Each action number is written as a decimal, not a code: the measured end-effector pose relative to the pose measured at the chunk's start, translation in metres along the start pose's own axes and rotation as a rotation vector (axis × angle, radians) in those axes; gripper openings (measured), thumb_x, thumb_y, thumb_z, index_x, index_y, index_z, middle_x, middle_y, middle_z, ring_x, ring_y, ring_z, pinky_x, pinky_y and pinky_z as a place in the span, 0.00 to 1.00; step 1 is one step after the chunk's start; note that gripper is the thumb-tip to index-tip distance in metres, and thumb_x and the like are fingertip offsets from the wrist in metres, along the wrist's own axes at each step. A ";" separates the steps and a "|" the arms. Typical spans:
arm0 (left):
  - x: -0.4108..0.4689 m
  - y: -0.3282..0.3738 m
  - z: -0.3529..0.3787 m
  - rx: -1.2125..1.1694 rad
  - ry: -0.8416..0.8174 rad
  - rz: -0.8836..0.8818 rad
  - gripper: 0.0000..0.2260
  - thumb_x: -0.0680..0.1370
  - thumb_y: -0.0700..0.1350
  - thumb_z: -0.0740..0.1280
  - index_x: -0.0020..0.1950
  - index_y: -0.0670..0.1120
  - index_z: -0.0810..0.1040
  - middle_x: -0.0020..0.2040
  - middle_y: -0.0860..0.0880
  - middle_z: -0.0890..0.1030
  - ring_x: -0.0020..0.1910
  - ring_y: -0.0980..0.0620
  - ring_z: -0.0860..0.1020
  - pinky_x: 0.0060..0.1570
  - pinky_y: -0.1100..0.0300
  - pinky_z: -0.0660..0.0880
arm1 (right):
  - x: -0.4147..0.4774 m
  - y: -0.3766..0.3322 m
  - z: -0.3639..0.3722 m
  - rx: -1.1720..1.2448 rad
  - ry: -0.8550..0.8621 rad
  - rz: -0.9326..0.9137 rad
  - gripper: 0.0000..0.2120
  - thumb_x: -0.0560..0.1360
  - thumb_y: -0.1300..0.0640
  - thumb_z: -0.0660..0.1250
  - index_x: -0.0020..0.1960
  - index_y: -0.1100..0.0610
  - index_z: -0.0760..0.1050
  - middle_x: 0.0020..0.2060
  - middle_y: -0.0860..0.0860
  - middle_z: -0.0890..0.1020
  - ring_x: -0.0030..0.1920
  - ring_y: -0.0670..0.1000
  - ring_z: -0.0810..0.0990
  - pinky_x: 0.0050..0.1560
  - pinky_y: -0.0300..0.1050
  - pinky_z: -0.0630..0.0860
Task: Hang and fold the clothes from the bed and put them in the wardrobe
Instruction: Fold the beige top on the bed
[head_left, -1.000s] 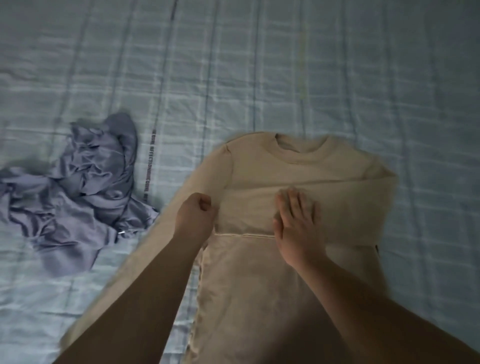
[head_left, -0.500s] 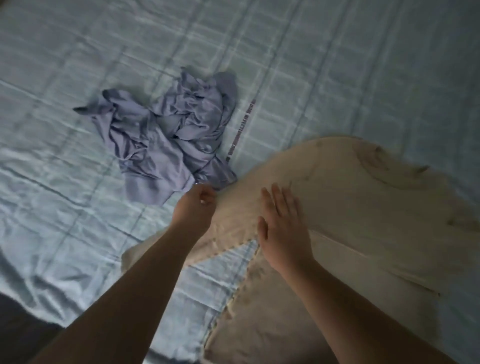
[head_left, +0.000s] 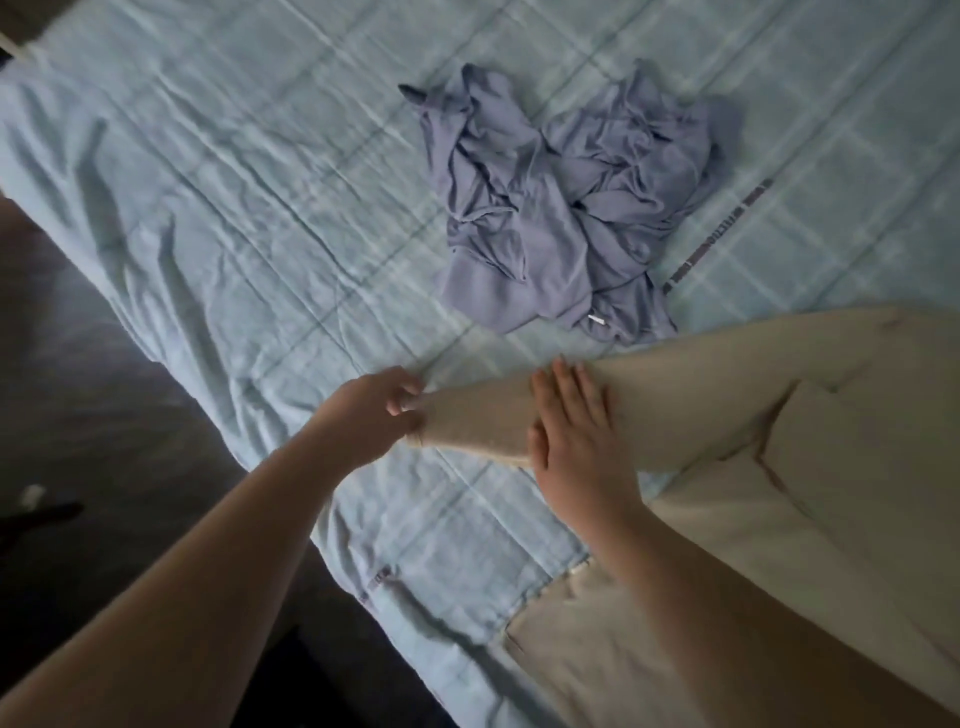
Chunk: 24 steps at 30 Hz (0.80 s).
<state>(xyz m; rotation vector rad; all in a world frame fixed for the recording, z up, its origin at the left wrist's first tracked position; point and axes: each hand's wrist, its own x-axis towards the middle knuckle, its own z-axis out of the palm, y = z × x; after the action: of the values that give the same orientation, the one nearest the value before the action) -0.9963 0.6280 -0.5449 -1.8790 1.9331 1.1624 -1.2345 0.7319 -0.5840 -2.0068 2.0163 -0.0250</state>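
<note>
Bed, pale blue checked cover, creased; dark floor along its near-left edge. Item one: beige top, long-sleeved, spread flat at the right of the bed, one sleeve drawn out straight toward the bed's edge. Left hand: fingers curled, pinching the end of that sleeve. Right hand: fingers straight and together, pressed flat on the sleeve just beside the left. Item two: lavender garment, crumpled in a heap just beyond the sleeve, untouched. Status, as judged: beige top at the start of folding, this sleeve not yet turned in; lavender garment pending; wardrobe not in view, nothing shown stored.
</note>
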 end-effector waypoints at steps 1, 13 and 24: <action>0.001 -0.002 -0.001 0.017 -0.030 0.000 0.08 0.75 0.49 0.72 0.53 0.51 0.79 0.43 0.55 0.77 0.47 0.51 0.77 0.49 0.58 0.70 | 0.001 -0.002 0.003 -0.012 -0.002 0.005 0.28 0.79 0.52 0.58 0.78 0.57 0.60 0.78 0.57 0.61 0.78 0.59 0.58 0.75 0.62 0.55; 0.004 0.014 -0.003 -0.272 -0.125 -0.096 0.10 0.76 0.51 0.72 0.38 0.48 0.77 0.35 0.51 0.76 0.36 0.52 0.74 0.36 0.60 0.69 | 0.001 -0.003 0.000 -0.036 0.014 0.009 0.29 0.79 0.53 0.58 0.79 0.57 0.57 0.78 0.57 0.60 0.78 0.59 0.57 0.74 0.62 0.56; 0.024 0.024 0.000 -0.625 0.055 -0.224 0.12 0.75 0.52 0.71 0.51 0.45 0.76 0.45 0.43 0.83 0.41 0.47 0.81 0.39 0.54 0.78 | 0.014 0.008 0.000 -0.064 0.017 0.026 0.27 0.82 0.49 0.51 0.79 0.57 0.56 0.78 0.58 0.59 0.78 0.60 0.56 0.74 0.63 0.57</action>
<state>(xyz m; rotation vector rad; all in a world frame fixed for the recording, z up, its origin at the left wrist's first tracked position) -1.0225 0.6069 -0.5506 -2.3591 1.4200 1.7942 -1.2417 0.7180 -0.5888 -2.0249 2.0785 0.0277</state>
